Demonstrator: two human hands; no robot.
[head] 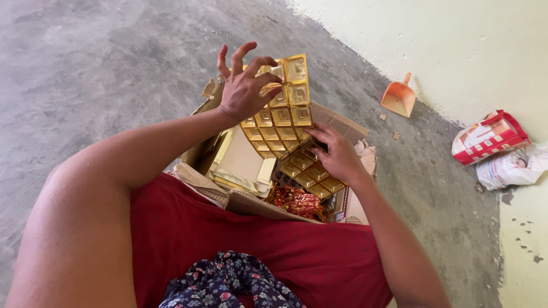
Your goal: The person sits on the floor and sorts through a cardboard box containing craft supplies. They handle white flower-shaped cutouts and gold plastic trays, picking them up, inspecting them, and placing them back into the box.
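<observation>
Two gold trays in play mid-frame: left hand pinching the lifted tray, right hand fingers pressed on the lower tray in the box, so barely started.

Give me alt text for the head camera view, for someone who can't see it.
Seen from above, a person's left hand lifts a gold plastic tray of small square pockets out of an open cardboard box, while the right hand rests on another gold tray inside. An orange dustpan lies on the concrete floor by the wall.
</observation>
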